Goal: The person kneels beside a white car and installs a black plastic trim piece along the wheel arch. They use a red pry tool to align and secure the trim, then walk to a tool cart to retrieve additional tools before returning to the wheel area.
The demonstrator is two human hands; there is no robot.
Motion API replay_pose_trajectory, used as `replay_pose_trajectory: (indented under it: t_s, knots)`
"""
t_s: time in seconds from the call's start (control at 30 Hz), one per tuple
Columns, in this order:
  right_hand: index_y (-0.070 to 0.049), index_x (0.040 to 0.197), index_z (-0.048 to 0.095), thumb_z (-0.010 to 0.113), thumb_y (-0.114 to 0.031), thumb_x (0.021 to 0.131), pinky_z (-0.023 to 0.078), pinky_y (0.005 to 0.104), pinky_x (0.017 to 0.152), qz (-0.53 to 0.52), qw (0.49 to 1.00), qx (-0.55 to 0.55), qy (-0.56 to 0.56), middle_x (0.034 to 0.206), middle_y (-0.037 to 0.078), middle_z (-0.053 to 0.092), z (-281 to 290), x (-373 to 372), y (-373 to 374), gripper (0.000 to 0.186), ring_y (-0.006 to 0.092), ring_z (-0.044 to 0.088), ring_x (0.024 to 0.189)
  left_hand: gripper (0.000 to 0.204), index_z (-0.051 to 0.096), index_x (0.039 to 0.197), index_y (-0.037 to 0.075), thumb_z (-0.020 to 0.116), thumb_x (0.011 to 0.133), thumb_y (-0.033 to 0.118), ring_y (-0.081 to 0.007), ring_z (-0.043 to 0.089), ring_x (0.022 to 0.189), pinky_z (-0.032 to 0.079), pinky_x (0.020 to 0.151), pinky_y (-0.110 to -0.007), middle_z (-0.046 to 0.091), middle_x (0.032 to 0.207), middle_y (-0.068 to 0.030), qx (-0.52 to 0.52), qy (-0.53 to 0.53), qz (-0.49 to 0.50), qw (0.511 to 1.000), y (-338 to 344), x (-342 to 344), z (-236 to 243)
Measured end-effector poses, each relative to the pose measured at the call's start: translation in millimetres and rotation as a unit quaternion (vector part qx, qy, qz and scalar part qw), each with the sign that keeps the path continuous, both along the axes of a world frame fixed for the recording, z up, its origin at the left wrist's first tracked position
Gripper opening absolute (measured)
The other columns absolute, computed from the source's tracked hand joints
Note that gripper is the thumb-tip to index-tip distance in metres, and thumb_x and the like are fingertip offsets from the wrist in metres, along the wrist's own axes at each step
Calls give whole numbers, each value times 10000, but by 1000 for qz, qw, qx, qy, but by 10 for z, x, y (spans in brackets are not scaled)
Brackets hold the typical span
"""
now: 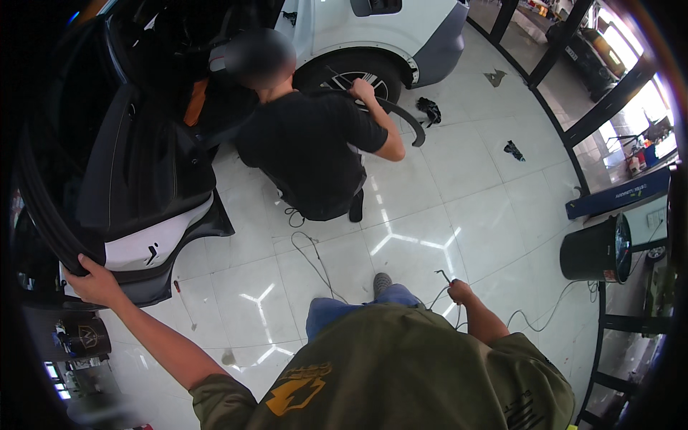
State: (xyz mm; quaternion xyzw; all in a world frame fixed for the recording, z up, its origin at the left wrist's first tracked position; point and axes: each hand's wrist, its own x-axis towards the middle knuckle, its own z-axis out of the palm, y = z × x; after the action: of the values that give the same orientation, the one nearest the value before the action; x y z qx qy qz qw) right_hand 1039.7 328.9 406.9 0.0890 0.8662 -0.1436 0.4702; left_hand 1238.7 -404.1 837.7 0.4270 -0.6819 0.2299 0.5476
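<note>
An open car door (147, 154) with a black inner panel and a white edge stands at the left. My left hand (94, 284) is closed round its outer edge, thumb over the black trim. On my right, my right hand (461, 292) is closed on a thin dark tool with a hooked tip (443, 276). A thin cable hangs below that hand; whether it joins the tool I cannot tell.
A person in black (308, 154) crouches beside the white car (337, 32), one hand by a curved dark trim strip (408, 118). Cable loops (313, 247) lie on the tiles. A red-handled tool (177, 286), crumpled black scraps (513, 150) and a black bucket (591, 249) are around.
</note>
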Motion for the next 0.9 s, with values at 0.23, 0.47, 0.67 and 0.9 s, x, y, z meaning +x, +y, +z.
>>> replay_pose_trajectory:
  t_s: [0.23, 0.47, 0.67, 0.9]
  knots:
    - [-10, 1074, 559, 480, -169, 785, 554, 378, 578, 44, 999, 4, 1, 801, 190, 649, -106, 329, -792, 340, 289, 659, 628, 493, 487, 1227, -32, 575, 879, 307, -412, 576, 967, 442, 824, -463, 589, 1105, -238, 1, -5, -64, 998, 111, 64, -8]
    - [-40, 1130, 555, 514, -197, 779, 473, 446, 847, 310, 938, -88, 126, 1015, 255, 622, 247, 295, -2494, 387, 402, 588, 987, 354, 523, 1211, -3, 493, 949, 232, -352, 539, 1061, 413, 900, -394, 567, 1152, -184, 144, -79, -241, 957, 9, 687, 71]
    - [-83, 1207, 526, 536, -201, 784, 483, 454, 826, 304, 924, -118, 199, 1016, 261, 617, 571, 402, -3561, 438, 413, 594, 973, 394, 486, 1268, 7, 491, 945, 232, -331, 542, 1088, 405, 935, -359, 548, 1205, -187, 189, -3, -384, 904, -427, 1145, -351]
    - [-90, 1184, 520, 528, -262, 798, 468, 467, 864, 361, 928, -54, 75, 1085, 251, 595, 248, 893, -3634, 423, 420, 568, 1022, 550, 435, 1323, 2, 587, 873, 278, -373, 538, 1044, 438, 892, -414, 541, 1208, -202, 125, 52, -430, 893, -657, 1052, -734]
